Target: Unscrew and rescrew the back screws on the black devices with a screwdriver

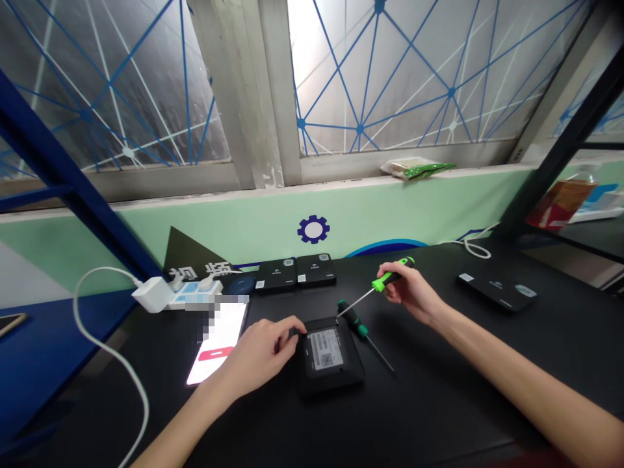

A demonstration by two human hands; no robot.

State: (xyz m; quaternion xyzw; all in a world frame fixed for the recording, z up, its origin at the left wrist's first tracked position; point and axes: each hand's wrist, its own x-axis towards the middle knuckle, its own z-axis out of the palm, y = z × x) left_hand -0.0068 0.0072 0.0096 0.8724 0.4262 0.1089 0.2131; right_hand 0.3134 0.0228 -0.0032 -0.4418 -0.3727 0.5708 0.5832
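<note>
A black box-shaped device (325, 356) with a white printed label lies on the dark table. My left hand (268, 351) rests at its upper left corner, fingers bent and fingertips on its edge; whether it grips anything is unclear. My right hand (409, 292) is closed around the handle of a bright green and black screwdriver (379, 284), held slantwise with its tip at the device's upper edge. Beside the device, on its right, a dark green screwdriver (361, 329) lies on the table, its shaft pointing to the lower right.
Two black boxes (277, 275) stand by the wall, and another black box (497, 291) lies at the right. A lit phone (219, 344) is left of my left hand, near a white power strip (192, 296) with a charger (153, 294) and cable.
</note>
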